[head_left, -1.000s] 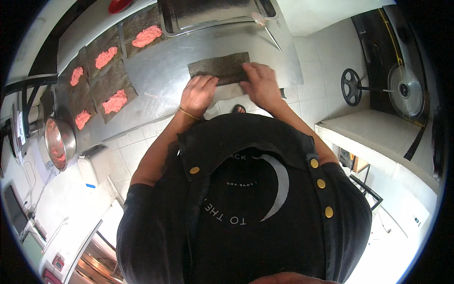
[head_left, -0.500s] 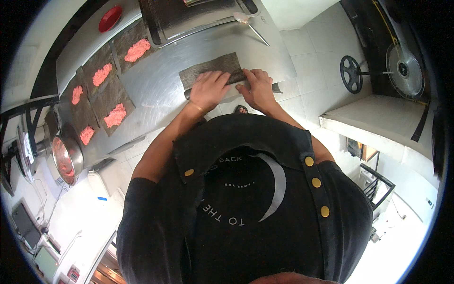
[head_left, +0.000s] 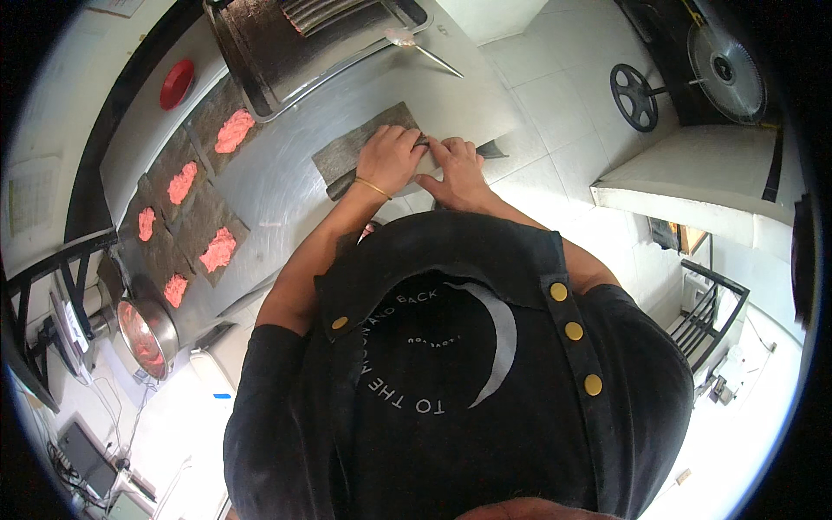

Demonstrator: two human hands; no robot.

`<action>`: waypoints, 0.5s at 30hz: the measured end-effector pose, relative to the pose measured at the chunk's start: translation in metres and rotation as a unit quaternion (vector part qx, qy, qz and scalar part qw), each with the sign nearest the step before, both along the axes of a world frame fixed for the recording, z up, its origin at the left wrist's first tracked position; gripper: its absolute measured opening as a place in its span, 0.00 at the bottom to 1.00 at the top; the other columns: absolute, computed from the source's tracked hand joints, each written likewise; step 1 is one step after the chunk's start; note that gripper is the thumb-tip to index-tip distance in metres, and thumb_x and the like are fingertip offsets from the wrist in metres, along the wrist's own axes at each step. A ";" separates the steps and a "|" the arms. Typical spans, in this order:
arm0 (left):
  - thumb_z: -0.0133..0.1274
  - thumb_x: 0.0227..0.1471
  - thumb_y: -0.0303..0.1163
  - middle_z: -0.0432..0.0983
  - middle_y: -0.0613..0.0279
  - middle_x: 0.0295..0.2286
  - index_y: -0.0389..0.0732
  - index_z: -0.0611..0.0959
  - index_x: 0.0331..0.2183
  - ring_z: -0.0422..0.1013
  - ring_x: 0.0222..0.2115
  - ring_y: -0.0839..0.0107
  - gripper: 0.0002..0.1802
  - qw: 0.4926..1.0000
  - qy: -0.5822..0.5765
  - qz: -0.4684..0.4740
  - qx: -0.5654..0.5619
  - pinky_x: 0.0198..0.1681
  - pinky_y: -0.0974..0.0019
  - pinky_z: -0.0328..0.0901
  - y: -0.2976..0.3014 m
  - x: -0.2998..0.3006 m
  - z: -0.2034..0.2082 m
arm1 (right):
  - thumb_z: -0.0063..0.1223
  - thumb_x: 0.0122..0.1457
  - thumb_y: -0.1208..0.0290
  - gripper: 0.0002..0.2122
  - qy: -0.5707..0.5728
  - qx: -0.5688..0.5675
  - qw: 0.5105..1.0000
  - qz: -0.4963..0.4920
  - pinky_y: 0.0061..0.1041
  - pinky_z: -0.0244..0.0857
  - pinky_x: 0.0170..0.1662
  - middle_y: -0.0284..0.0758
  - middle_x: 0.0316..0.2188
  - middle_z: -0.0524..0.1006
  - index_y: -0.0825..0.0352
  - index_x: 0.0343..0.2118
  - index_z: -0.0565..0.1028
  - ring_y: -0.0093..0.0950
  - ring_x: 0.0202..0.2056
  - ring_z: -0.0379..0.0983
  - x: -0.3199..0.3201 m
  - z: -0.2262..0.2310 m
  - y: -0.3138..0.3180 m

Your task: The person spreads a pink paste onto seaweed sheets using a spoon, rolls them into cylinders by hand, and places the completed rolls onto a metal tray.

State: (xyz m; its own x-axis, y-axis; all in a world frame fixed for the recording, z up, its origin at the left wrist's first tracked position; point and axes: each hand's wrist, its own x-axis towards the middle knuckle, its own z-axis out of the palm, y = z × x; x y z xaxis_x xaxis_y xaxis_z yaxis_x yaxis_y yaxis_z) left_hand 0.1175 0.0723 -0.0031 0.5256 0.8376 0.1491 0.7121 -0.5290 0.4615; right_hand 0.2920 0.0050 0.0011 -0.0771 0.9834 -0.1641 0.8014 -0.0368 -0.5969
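A dark, seaweed-like sheet (head_left: 342,154) lies on the steel table, its near edge rolled into a thin tube (head_left: 341,187). My left hand (head_left: 390,159) presses down on the tube with curled fingers. Close beside it, my right hand (head_left: 459,173) grips the tube farther right, thumb on the near side. The tube's right end (head_left: 492,150) sticks out past that hand at the table's edge. Both hands cover its middle, so any filling there is hidden. The far part of the sheet still lies flat.
More dark sheets (head_left: 227,247) with pink paste (head_left: 234,132) lie at the left. A metal tray (head_left: 260,69) holding several dark rolls (head_left: 325,13) stands at the back, near a paste-smeared spatula (head_left: 438,61). A red dish (head_left: 177,84) and a steel bowl (head_left: 165,334) are farther left.
My hands have come slightly closer together on the tube, the left shifting rightward along it. The whole view has turned a little, showing more rolls on the tray.
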 end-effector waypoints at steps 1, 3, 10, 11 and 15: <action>0.61 0.57 0.41 0.80 0.56 0.39 0.42 0.85 0.45 0.74 0.44 0.51 0.17 1.000 -0.001 0.001 -0.005 0.47 0.50 0.71 0.000 0.000 0.000 | 0.67 0.52 0.58 0.32 0.014 0.004 1.000 0.005 0.50 0.59 0.59 0.44 0.56 0.71 0.62 0.61 0.74 0.47 0.58 0.64 0.006 -0.002 -0.001; 0.61 0.57 0.41 0.81 0.55 0.40 0.41 0.84 0.47 0.74 0.44 0.51 0.19 1.000 0.005 -0.006 -0.009 0.49 0.50 0.70 0.000 -0.001 0.002 | 0.67 0.52 0.59 0.30 0.043 0.012 0.999 0.018 0.48 0.60 0.60 0.44 0.54 0.73 0.62 0.59 0.76 0.47 0.58 0.65 0.025 -0.006 -0.004; 0.63 0.55 0.41 0.80 0.52 0.45 0.40 0.81 0.53 0.74 0.48 0.48 0.27 0.999 -0.020 -0.008 -0.027 0.53 0.50 0.69 -0.007 -0.015 0.004 | 0.66 0.54 0.66 0.27 0.204 -0.058 0.977 -0.025 0.41 0.64 0.60 0.46 0.52 0.74 0.62 0.59 0.75 0.45 0.56 0.69 0.038 0.011 0.004; 0.64 0.54 0.42 0.80 0.52 0.45 0.40 0.81 0.53 0.74 0.48 0.48 0.27 1.000 -0.021 -0.002 -0.016 0.54 0.50 0.69 -0.009 -0.019 0.004 | 0.66 0.54 0.65 0.28 0.196 -0.034 0.980 -0.019 0.42 0.63 0.61 0.46 0.52 0.74 0.63 0.59 0.76 0.46 0.57 0.68 0.035 0.012 0.006; 0.65 0.53 0.42 0.80 0.52 0.44 0.41 0.82 0.52 0.74 0.48 0.49 0.27 0.999 -0.007 0.047 -0.007 0.54 0.50 0.69 -0.024 -0.039 0.007 | 0.68 0.54 0.58 0.30 -0.047 0.149 0.984 0.091 0.48 0.58 0.63 0.45 0.57 0.72 0.63 0.59 0.75 0.46 0.62 0.64 0.016 0.023 0.012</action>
